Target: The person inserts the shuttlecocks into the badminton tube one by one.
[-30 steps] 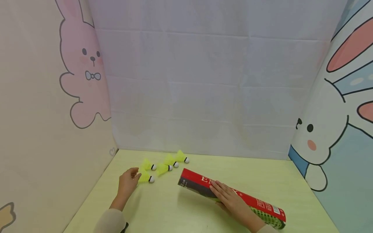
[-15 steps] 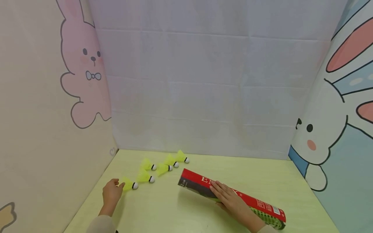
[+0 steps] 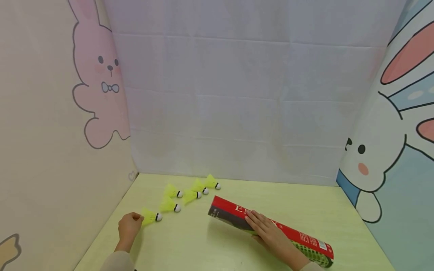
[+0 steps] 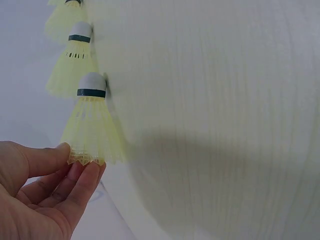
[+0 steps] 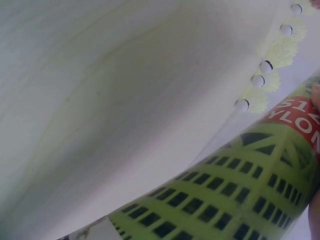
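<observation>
My left hand point(image 3: 130, 227) is at the left of the table, its thumb and fingertips pinching the skirt edge of a yellow shuttlecock point(image 4: 92, 122). That shuttlecock lies on its side, white cork pointing right in the head view. Several more yellow shuttlecocks point(image 3: 169, 205) lie beyond it in a loose cluster. My right hand point(image 3: 269, 233) grips a red, black and green shuttlecock tube point(image 3: 303, 240) around its middle, fingers across the top and the thumb on the near side. The tube slants over the table, its left end raised above a shadow; the right wrist view shows its green patterned side point(image 5: 220, 195).
The pale yellow-green table point(image 3: 190, 241) meets a white cloth backdrop point(image 3: 217, 113) at the back. Side panels printed with a pink rabbit point(image 3: 101, 90) and a white rabbit point(image 3: 369, 162) close off the left and right.
My left hand has moved left and nearer, and a shuttlecock now shows at its fingertips, apart from the cluster. Its fingers have drawn in on the skirt. The right hand and tube stay put.
</observation>
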`<state>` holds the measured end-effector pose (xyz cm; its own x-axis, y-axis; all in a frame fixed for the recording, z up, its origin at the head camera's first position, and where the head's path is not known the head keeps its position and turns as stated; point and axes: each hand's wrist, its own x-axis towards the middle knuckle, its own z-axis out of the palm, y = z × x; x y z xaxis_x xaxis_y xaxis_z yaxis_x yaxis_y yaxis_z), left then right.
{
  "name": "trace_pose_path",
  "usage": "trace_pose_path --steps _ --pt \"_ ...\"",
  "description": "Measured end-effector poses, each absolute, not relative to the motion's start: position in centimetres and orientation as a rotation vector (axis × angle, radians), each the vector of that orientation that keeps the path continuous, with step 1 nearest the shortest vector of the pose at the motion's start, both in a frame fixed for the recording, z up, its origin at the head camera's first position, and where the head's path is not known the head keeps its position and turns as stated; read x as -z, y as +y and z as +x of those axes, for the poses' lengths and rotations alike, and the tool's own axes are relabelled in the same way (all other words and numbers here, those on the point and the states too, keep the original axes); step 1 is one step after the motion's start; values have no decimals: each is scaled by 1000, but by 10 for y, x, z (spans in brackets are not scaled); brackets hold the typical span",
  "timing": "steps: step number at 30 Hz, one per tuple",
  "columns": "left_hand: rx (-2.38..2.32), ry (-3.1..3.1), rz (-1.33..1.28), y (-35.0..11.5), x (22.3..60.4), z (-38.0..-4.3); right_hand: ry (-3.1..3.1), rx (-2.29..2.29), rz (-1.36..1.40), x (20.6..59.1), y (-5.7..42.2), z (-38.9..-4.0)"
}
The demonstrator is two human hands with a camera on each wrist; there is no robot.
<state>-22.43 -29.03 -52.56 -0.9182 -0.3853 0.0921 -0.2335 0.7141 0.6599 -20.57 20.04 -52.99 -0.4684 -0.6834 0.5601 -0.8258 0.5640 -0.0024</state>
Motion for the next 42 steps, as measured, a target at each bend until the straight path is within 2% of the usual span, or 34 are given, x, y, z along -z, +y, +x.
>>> trace_pose_path --steps 17,31,42 --pt "994 -2657 359 -281 509 -227 -2284 -354 1208 528 200 -206" --pt "1161 -2569 204 -231 473 -233 -2303 -366 1191 527 201 -205" --pt "1284 -2523 93 -200 464 -237 -2295 -354 1191 526 200 -205"
